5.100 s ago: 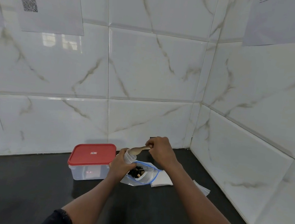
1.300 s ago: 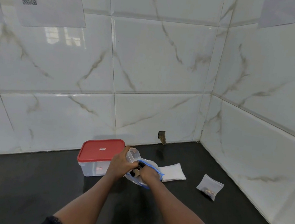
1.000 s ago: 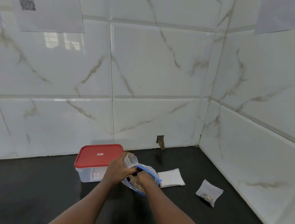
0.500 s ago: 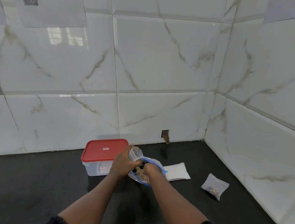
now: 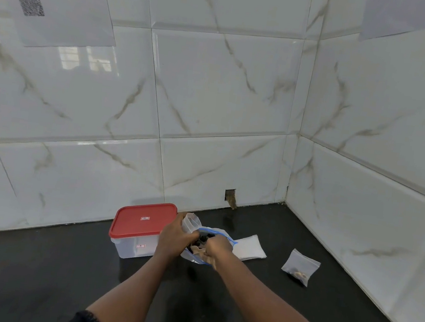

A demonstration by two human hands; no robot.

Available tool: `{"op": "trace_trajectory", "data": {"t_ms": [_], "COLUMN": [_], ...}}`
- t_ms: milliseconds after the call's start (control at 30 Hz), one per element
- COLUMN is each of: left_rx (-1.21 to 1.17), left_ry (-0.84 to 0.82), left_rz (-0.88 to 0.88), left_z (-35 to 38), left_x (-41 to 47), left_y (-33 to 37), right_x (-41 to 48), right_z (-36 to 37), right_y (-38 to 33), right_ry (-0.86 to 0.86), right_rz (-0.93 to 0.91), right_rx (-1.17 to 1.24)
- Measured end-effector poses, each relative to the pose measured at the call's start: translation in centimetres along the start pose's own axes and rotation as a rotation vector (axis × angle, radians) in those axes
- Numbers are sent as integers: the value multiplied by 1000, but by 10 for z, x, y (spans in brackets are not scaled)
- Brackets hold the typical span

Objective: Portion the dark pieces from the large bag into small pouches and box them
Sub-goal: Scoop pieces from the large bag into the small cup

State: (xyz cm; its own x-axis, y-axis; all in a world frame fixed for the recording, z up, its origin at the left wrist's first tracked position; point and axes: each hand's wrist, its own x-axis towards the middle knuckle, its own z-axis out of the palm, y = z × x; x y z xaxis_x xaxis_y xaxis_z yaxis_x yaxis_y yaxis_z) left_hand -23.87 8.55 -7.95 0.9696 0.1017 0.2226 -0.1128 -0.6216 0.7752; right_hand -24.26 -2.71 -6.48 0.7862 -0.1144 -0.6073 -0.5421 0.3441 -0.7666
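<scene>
My left hand [image 5: 173,239] grips a small clear pouch [image 5: 191,222], held upright with its mouth up, just left of the large bag [image 5: 219,235]. The large clear bag has a blue zip rim and lies open on the black counter with dark pieces [image 5: 203,238] inside. My right hand [image 5: 215,249] reaches into the bag's mouth, fingers curled round a wooden spoon [image 5: 198,252] whose pale end shows below the hand. A filled small pouch [image 5: 300,266] lies flat to the right. The clear box with the red lid [image 5: 143,223] stands shut at the left.
A flat stack of white empty pouches [image 5: 249,248] lies behind the large bag. Marble-tiled walls meet in a corner at the back right. A small hole [image 5: 229,196] shows in the back wall. The black counter [image 5: 31,272] stretches left and toward me.
Five seconds ago my right hand held the spoon above the small pouch; it has since dropped into the large bag. Over the last second both hands have stayed almost still.
</scene>
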Motion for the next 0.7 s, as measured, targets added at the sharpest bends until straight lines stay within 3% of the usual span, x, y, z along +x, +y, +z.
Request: {"op": "trace_trajectory", "data": {"t_ms": [267, 700], "left_rx": [-26, -37], "left_ry": [-8, 23], "left_rz": [-48, -104], "left_z": [0, 4], "left_x": [8, 11], "left_y": [14, 22], "right_x": [-17, -35], "right_z": [-26, -61], "right_y": [-28, -76], "right_ry": [27, 65], "right_rz": [-229, -272], "right_rx": [-367, -343]}}
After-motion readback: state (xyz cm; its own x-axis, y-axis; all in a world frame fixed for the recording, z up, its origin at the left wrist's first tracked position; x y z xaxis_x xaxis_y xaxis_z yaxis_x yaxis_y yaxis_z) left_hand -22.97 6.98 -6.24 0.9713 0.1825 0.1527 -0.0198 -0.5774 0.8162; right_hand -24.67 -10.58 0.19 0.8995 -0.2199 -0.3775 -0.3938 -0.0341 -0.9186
